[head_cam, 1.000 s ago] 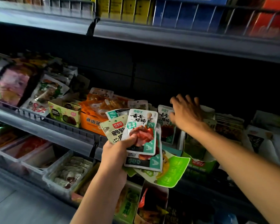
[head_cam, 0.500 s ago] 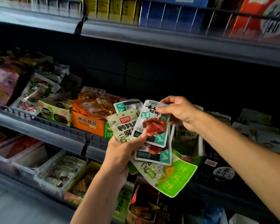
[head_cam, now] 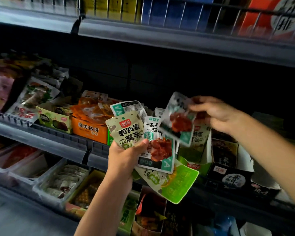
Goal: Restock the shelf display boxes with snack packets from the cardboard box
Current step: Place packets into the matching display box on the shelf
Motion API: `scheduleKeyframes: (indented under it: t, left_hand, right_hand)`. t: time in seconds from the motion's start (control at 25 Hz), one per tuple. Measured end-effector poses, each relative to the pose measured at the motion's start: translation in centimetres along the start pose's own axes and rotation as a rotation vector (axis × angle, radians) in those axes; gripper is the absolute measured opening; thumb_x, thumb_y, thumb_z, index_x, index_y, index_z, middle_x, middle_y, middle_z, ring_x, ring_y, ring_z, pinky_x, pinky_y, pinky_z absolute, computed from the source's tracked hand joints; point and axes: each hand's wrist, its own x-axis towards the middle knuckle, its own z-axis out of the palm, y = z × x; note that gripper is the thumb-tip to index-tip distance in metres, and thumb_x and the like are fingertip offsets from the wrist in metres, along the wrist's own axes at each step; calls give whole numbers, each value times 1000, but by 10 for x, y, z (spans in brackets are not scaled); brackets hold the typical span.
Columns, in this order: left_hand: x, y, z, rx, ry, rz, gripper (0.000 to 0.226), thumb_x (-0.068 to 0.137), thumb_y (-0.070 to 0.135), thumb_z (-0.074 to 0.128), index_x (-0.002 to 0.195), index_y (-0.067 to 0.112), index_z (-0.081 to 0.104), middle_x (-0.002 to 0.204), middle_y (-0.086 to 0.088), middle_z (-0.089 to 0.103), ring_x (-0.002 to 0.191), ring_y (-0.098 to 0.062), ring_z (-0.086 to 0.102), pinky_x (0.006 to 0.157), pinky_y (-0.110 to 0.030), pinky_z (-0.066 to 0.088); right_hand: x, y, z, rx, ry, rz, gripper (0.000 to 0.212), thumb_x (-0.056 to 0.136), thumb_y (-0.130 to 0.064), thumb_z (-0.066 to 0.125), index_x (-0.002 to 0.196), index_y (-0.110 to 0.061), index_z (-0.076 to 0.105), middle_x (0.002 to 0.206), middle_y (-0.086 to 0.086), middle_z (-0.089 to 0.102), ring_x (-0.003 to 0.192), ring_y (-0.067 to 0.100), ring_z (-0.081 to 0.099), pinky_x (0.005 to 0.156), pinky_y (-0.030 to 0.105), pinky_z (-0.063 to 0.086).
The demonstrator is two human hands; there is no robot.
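My left hand (head_cam: pixel 124 156) grips a fanned stack of snack packets (head_cam: pixel 157 150) in front of the middle shelf: an olive-green one on the left, white-and-teal ones with red meat pictured, and a bright green one at the bottom. My right hand (head_cam: pixel 216 113) pinches one white-and-teal packet (head_cam: pixel 176 119) by its top corner, lifted off the stack and tilted above a green display box (head_cam: pixel 197 165). An orange display box (head_cam: pixel 89 130) full of orange packets stands to the left. The cardboard box is not in view.
A black display box (head_cam: pixel 228 178) sits right of the green one. The shelf rail (head_cam: pixel 41 135) runs along the front. Clear trays (head_cam: pixel 61 183) of goods fill the lower shelf. The upper shelf (head_cam: pixel 177 36) carries yellow, blue and red cartons.
My right hand came back from the shelf, pinched the top white-and-teal packet off the stack and has lifted it up and to the right. The left hand keeps holding the stack.
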Motion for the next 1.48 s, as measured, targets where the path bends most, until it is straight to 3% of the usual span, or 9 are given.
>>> scheduleKeyframes:
  t: [0.32, 0.44, 0.56, 0.76, 1.04, 1.12, 1.2, 1.36, 1.48]
  left_hand:
    - [-2, 1, 4, 71, 0, 53, 23, 84, 10, 73, 106, 6, 68, 98, -13, 76, 91, -37, 72, 82, -53, 58]
    - [2, 8, -5, -40, 130, -7, 27, 86, 17, 74, 110, 10, 65, 98, -11, 76, 90, -35, 73, 77, -53, 59]
    - [5, 15, -14, -95, 246, -29, 30, 86, 18, 75, 112, 13, 64, 89, -4, 75, 68, -19, 73, 49, -29, 56]
    - [8, 14, -16, -88, 259, -12, 32, 84, 14, 76, 114, 14, 66, 93, -4, 77, 74, -21, 75, 52, -30, 57]
    - [11, 14, -16, -93, 233, -4, 32, 85, 15, 76, 116, 16, 65, 97, -4, 77, 85, -26, 75, 69, -44, 61]
    - [10, 12, -15, -103, 209, -19, 33, 85, 16, 76, 116, 17, 65, 97, -4, 77, 86, -25, 75, 71, -46, 61]
    - [8, 12, -12, -116, 202, -27, 32, 85, 17, 76, 115, 18, 65, 96, -3, 78, 83, -24, 76, 70, -45, 61]
    - [7, 14, -13, -113, 225, -22, 30, 85, 16, 76, 113, 18, 65, 91, -1, 78, 75, -19, 76, 61, -36, 59]
    - [6, 15, -14, -132, 236, -40, 31, 84, 16, 76, 113, 19, 64, 88, -1, 78, 71, -18, 76, 54, -33, 57]
  right_hand:
    - [-7, 0, 40, -398, -224, 8, 21, 83, 3, 70, 84, -13, 57, 88, 9, 67, 74, 15, 65, 53, 22, 51]
    - [9, 0, 31, -321, 84, -159, 27, 85, 2, 69, 82, -20, 55, 87, 1, 62, 83, 16, 59, 65, 26, 48]
    - [29, 8, 18, -269, 279, -303, 21, 89, 1, 65, 100, -15, 58, 104, 4, 62, 106, 23, 60, 71, 16, 47]
    - [46, 26, 41, -945, 158, -256, 33, 97, -19, 58, 130, -17, 56, 131, 7, 56, 117, 22, 55, 84, 27, 41]
    - [54, 9, 30, -1021, -77, -139, 8, 96, -25, 60, 99, -18, 59, 107, 4, 62, 101, 24, 58, 81, 34, 42]
    - [53, 15, 36, -1133, -117, -136, 14, 97, -25, 59, 106, -16, 63, 112, 8, 64, 98, 23, 60, 78, 33, 43]
    - [53, 20, 46, -1242, -81, -180, 28, 98, -24, 57, 124, -13, 60, 122, 8, 62, 103, 22, 59, 80, 30, 39]
    - [55, 22, 63, -1508, 73, -363, 16, 97, -35, 56, 98, -21, 63, 102, -1, 60, 108, 22, 55, 99, 41, 35]
    - [51, 32, 76, -1741, 130, -345, 44, 93, -31, 62, 133, -17, 50, 136, 7, 49, 125, 28, 47, 107, 45, 33]
